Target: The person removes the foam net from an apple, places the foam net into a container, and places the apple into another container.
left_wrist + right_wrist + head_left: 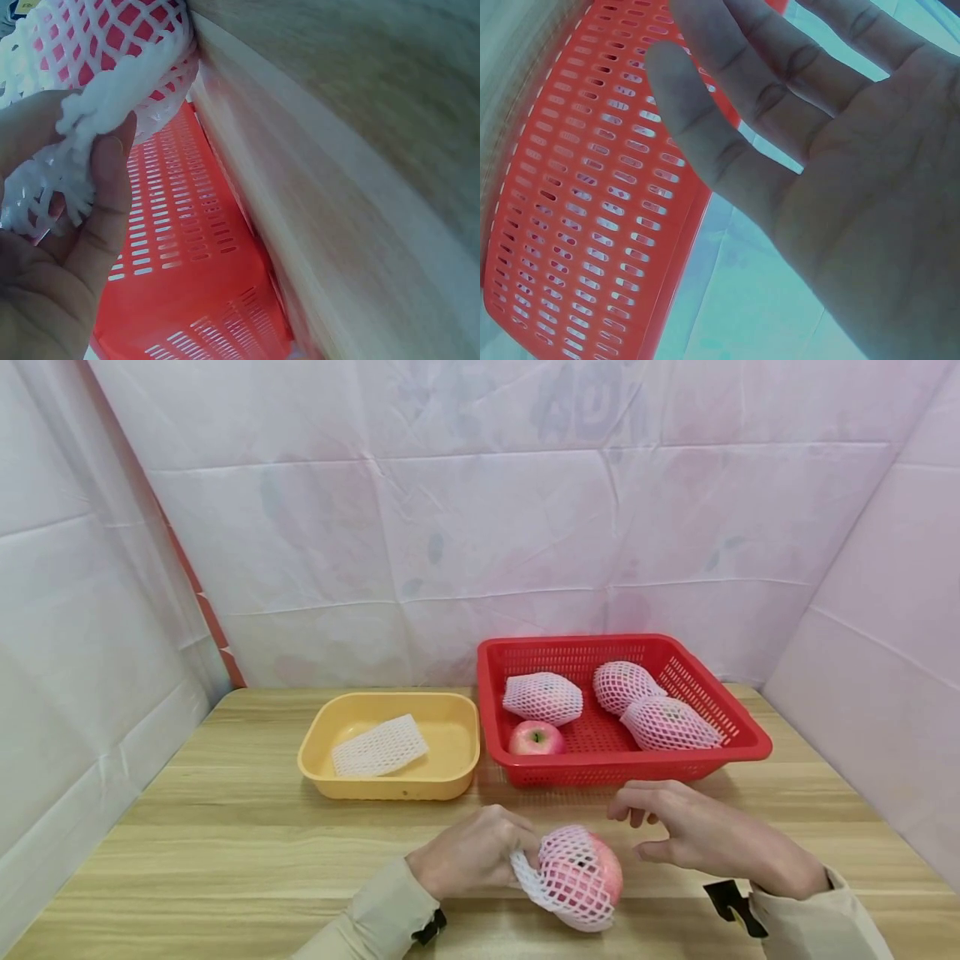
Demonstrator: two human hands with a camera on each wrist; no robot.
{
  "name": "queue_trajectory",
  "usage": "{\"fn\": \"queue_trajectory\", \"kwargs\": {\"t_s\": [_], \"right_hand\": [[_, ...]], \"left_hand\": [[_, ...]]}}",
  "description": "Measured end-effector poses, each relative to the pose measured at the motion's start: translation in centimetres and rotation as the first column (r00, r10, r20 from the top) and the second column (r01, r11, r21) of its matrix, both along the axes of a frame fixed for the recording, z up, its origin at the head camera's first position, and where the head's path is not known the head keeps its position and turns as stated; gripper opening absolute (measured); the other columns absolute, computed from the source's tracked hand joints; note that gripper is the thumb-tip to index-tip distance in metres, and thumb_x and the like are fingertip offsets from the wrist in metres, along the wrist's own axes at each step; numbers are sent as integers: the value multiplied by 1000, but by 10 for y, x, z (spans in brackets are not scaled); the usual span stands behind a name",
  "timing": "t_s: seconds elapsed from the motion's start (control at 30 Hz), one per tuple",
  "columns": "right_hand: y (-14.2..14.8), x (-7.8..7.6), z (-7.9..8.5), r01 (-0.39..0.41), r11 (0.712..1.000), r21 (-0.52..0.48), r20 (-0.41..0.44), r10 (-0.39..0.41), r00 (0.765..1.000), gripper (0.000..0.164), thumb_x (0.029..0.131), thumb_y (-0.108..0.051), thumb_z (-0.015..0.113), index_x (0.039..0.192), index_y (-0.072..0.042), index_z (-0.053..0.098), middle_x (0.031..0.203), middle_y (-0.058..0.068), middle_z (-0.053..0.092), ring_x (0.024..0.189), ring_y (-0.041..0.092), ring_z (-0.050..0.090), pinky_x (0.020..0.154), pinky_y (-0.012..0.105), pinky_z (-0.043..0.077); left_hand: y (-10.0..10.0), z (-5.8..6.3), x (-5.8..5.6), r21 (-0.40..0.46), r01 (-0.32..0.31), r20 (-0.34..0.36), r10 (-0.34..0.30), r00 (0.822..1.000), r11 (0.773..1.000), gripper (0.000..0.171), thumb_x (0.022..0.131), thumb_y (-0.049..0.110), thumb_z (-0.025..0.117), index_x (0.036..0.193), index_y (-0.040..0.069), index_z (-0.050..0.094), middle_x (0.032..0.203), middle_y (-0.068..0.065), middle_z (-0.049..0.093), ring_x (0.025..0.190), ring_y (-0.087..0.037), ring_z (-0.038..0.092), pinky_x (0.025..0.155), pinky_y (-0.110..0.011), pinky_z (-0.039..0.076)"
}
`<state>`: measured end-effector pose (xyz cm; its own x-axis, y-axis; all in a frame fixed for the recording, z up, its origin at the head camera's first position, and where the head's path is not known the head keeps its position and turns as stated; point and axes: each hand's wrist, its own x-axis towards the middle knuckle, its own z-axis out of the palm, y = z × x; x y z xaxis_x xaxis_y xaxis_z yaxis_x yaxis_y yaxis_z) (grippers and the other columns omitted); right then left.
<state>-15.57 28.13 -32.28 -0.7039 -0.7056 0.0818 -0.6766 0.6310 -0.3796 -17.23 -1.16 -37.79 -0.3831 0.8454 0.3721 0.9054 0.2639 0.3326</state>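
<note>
A pink-red apple sits partly inside a white foam net sleeve above the wooden table, its right side bare. My left hand pinches the gathered end of the sleeve on the apple's left. In the left wrist view, thumb and fingers squeeze the bunched foam net, and red skin shows through the mesh. To the right of the apple, my right hand is held apart from it, fingers loosely bent with nothing in them. The right wrist view shows that palm and its fingers in front of the red basket.
Behind the hands, a red basket holds a bare apple and three net-wrapped fruits, one at its left. Left of it stands a yellow tray with a flat white foam net. Fabric walls enclose the wooden table.
</note>
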Motion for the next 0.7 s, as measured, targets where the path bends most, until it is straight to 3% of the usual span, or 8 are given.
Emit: {"fn": "queue_trajectory", "kwargs": {"t_s": [0.3,0.7], "right_hand": [[1,1,1,9,1000,2,20,-9,1000,33,79,-12,86,105,-15,66,98,-13,61,86,6,59,71,31,55],[-4,4,-2,7,1000,8,75,-7,997,39,77,-16,85,111,-14,66,104,-9,63,88,8,58,69,30,52]], "left_hand": [[0,0,-1,-37,-3,27,4,1000,999,18,78,0,83,76,13,71,84,7,70,69,10,46,63,-2,40],[0,0,0,-58,5,14,-4,1000,998,17,78,2,84,75,13,71,79,9,69,66,11,46,63,-2,40]]}}
